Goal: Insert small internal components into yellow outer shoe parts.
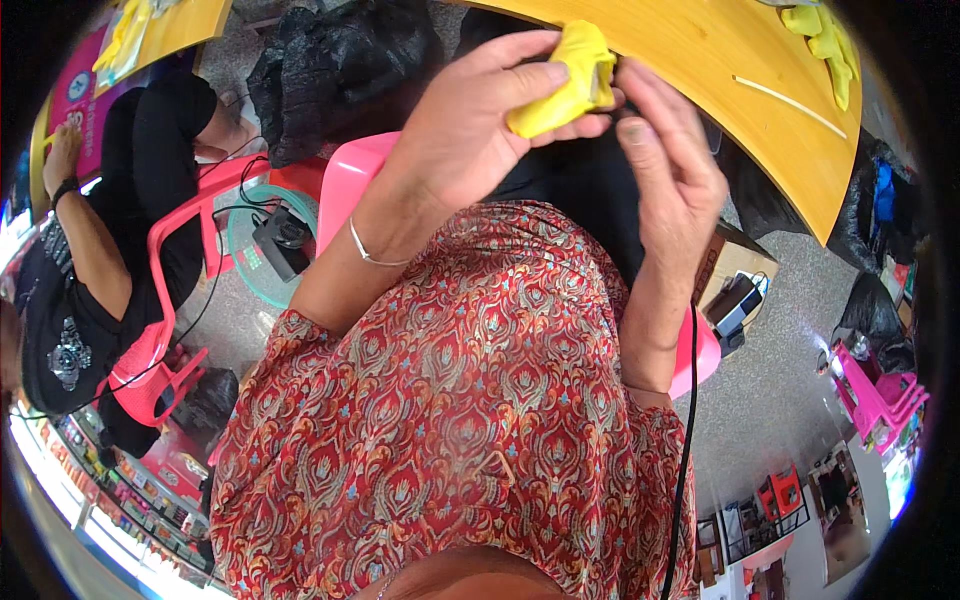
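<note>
My left hand (485,120) is closed on a small yellow cloth piece (565,95), with the thumb on top and the fingers underneath. The piece looks bunched or folded, and a darker hollow shows at its right side. Close to that side is my right hand (675,165), its fingers stretched out and its thumb apart from them. I see nothing gripped in it. Both hands are raised at the near edge of the yellow table (690,50). Whether the right fingertips touch the cloth is hard to make out.
A thin pale stick (790,105) and more yellow cloth pieces (825,50) lie on the table. At left, a person in black (120,220) sits by a pink chair (160,300). Black bags (340,75) stand beyond my left arm. A black cord (685,450) hangs along my right side.
</note>
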{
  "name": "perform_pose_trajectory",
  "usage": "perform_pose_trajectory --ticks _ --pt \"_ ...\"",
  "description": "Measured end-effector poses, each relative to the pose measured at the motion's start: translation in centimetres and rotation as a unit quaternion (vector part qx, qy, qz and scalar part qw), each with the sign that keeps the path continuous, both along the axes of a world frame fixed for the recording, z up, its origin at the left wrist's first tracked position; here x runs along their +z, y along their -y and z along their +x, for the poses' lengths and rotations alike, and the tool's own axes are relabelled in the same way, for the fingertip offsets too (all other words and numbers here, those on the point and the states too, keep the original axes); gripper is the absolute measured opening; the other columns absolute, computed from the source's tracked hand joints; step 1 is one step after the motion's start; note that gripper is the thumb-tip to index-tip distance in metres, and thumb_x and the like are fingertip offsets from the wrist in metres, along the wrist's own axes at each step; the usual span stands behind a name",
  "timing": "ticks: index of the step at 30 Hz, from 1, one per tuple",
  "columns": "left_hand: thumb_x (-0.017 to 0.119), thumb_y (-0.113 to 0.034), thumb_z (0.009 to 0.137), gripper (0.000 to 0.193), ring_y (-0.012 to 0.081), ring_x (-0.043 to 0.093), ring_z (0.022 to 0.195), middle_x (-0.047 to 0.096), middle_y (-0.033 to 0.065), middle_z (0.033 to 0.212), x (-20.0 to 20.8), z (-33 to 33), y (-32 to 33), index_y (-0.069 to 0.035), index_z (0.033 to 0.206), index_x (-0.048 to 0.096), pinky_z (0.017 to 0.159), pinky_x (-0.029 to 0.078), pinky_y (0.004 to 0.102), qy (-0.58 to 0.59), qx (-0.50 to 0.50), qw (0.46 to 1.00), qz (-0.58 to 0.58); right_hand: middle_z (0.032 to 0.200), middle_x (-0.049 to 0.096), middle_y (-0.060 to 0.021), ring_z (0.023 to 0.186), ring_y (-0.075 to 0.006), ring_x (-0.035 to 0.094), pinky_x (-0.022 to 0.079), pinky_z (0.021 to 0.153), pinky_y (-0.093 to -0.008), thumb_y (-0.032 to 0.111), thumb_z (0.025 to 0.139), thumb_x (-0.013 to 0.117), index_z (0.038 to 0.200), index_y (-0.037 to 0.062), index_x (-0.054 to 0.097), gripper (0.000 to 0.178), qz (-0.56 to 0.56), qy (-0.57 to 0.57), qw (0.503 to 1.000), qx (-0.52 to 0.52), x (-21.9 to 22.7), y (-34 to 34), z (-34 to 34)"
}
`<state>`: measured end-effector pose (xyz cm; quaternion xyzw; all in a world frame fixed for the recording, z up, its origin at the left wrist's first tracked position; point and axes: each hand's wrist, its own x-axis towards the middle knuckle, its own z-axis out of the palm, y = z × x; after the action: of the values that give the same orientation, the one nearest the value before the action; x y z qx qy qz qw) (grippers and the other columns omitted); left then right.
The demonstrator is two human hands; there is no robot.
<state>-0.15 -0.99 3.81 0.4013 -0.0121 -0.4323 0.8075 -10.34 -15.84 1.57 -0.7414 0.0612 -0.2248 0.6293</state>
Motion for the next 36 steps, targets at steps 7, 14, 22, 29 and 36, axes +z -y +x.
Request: perform_pose_trajectory --ticks 7,14,22,29,36 --pt "0.043 -0.015 0.099 0.036 0.0313 0.06 0.111 0.057 0.0198 0.121 -0.1 0.5 -0.6 0.005 0.129 0.045 0.092 0.051 0.0386 0.029 -0.079 0.996 0.041 0.116 0.063 -0.0129 0.099 -0.0244 0.061 0.047 0.085 -0.03 0.015 0.074 0.076 0.118 0.0055 0.064 0.046 -0.182 0.03 0.982 0.046 0.9 1.3 1.3" --pt "0.035 -0.044 0.1 0.053 0.0258 0.066 0.084 0.061 0.0216 0.111 0.8 0.5 -0.9 0.002 0.125 0.047 0.084 0.052 0.0353 -0.064 -0.172 0.982 -0.048 0.091 0.065 -0.0071 0.083 -0.011 0.06 0.047 0.074 -0.0227 0.007 0.082 0.071 0.101 -0.002 0.068 0.021 0.063 -0.036 0.995 -0.075 -0.6 0.3 0.3" --pt "0.063 -0.007 0.09 0.027 0.0115 0.06 0.096 0.065 0.0066 0.106 0.1 -2.6 0.1 0.001 0.116 0.059 0.087 0.048 0.0247 0.235 0.066 0.965 0.093 0.092 0.062 -0.0038 0.084 -0.0093 0.059 0.048 0.074 -0.0209 0.007 0.086 0.068 0.105 -0.003 0.066 0.021 0.139 -0.017 0.989 -0.044 0.6 -1.4 0.6" --pt "0.057 -0.01 0.094 0.023 0.0149 0.06 0.101 0.065 0.0085 0.109 -0.8 -2.3 0.2 0.001 0.114 0.061 0.091 0.047 0.0277 0.181 0.096 0.977 0.055 0.093 0.062 -0.0024 0.083 -0.0077 0.058 0.047 0.072 -0.0195 0.005 0.085 0.07 0.109 -0.0027 0.064 0.026 0.138 -0.023 0.99 -0.008 -0.6 -1.0 1.0" --pt "0.057 -0.014 0.094 0.022 0.0153 0.063 0.093 0.066 0.0086 0.101 -1.7 -1.1 0.7 0.004 0.107 0.062 0.088 0.049 0.0282 0.126 0.128 0.983 0.039 0.094 0.064 -0.0024 0.082 -0.0082 0.059 0.048 0.073 -0.0214 0.006 0.084 0.07 0.107 -0.0016 0.064 0.025 0.179 -0.073 0.981 0.003 0.1 -0.9 1.3"
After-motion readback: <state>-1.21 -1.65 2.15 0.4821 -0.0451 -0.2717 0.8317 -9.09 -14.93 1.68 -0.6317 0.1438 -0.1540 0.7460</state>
